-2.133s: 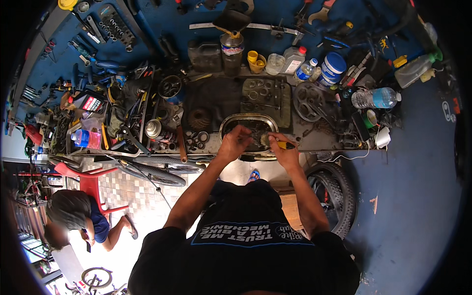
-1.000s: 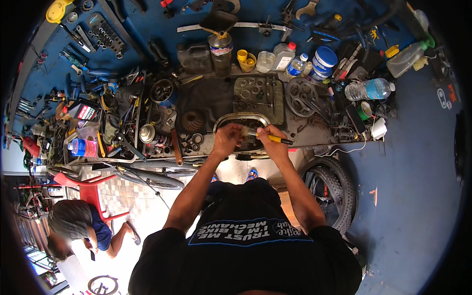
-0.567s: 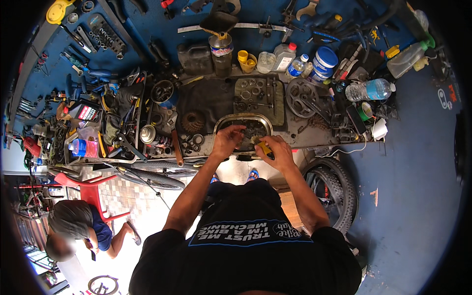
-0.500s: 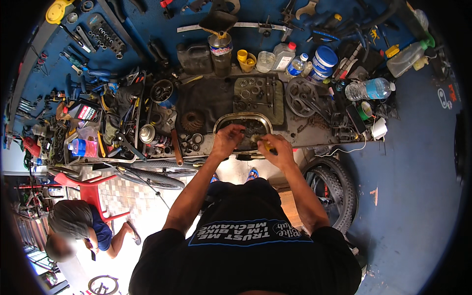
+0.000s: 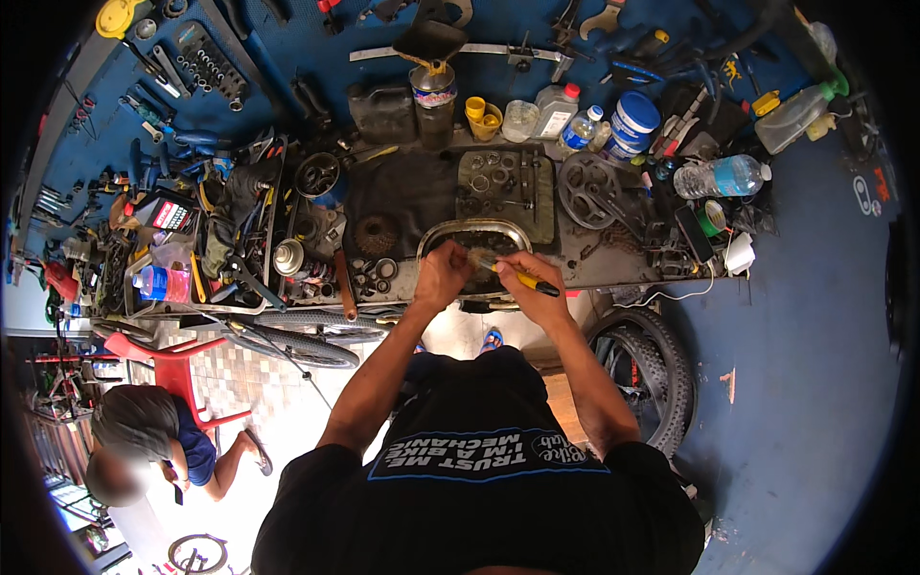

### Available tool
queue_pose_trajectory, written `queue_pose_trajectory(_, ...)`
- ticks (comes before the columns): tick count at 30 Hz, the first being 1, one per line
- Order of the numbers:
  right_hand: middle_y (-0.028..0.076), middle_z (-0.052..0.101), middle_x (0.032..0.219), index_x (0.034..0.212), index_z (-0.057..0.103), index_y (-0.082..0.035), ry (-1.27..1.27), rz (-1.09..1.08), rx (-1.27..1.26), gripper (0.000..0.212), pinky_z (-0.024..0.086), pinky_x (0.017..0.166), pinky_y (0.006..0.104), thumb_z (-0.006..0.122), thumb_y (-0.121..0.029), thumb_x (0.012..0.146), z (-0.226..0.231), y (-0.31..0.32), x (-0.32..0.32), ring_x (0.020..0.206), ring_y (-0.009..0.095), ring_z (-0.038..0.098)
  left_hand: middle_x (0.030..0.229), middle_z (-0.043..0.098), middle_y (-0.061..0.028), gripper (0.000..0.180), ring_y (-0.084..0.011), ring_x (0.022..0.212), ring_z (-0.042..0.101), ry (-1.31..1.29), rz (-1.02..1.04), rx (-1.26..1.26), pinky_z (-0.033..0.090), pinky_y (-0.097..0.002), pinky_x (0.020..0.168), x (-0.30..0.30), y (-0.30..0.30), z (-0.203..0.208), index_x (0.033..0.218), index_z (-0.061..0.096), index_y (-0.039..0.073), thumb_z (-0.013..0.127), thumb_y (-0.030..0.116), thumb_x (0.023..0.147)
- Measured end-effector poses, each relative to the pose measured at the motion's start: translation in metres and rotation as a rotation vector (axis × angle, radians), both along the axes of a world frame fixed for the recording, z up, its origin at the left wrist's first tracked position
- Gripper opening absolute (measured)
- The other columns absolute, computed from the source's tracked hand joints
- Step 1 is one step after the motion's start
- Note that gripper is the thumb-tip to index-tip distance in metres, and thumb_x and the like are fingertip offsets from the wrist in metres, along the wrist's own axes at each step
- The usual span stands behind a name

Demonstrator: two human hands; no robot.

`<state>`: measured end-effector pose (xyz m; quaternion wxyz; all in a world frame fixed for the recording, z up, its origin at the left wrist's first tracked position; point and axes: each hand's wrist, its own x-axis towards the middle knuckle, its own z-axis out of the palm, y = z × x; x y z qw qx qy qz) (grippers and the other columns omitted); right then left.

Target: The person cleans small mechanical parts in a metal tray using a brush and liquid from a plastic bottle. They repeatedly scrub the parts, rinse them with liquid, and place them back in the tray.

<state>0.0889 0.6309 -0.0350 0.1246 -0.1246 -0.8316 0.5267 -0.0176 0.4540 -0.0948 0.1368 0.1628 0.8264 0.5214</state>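
Observation:
Over a metal tray (image 5: 476, 226) at the bench's front edge, both hands work close together. My right hand (image 5: 539, 299) grips a brush (image 5: 526, 279) with a yellow and black handle, its bristles pointing left toward the other hand. My left hand (image 5: 443, 276) is closed, fingers pinched; whatever small piece it holds is hidden by the fingers. Dark liquid or grime covers the tray's bottom. Left of the tray lies a brown sprocket cassette (image 5: 377, 235). Behind it, a green cloth (image 5: 543, 192) carries rings, bolts and other small metal parts.
A crankset (image 5: 586, 190) lies right of the cloth. Bottles and a blue-white tub (image 5: 632, 120) line the back. A hammer (image 5: 345, 286), a spray can (image 5: 287, 259) and tool trays crowd the left. Tyres (image 5: 661, 359) stand below right; a seated person (image 5: 144, 431) is lower left.
The brush has turned in my right hand, so its handle now shows across the fingers and its bristles reach toward my left hand. My left hand has shifted slightly.

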Motion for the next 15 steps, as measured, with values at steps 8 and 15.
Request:
queue_pose_trajectory(8,0.008,0.077,0.089,0.107,0.079,-0.007,0.032,-0.029,0.053,0.019,0.052,0.083,0.0350,0.078,-0.024,0.097,-0.004,-0.001,0.003,0.084,0.021,0.067,0.090,0.077,-0.0115,0.026,-0.0173,0.082,0.073,0.040,-0.008,-0.036,0.057,-0.0343,0.076,-0.001,0.002,0.013,0.102,0.072,0.000,0.088,0.012,0.084)
queue_pose_trajectory(15,0.009,0.079,0.093,0.120,0.078,-0.010,-0.174,-0.030,0.002,0.029,0.057,0.081,0.0318,0.075,-0.032,0.101,-0.017,0.017,0.005,0.095,0.015,0.072,0.090,0.078,-0.0103,0.025,-0.0174,0.084,0.074,0.079,-0.057,0.102,0.057,-0.0335,0.077,-0.001,-0.001,0.005,0.115,0.072,0.002,0.081,0.008,0.092)
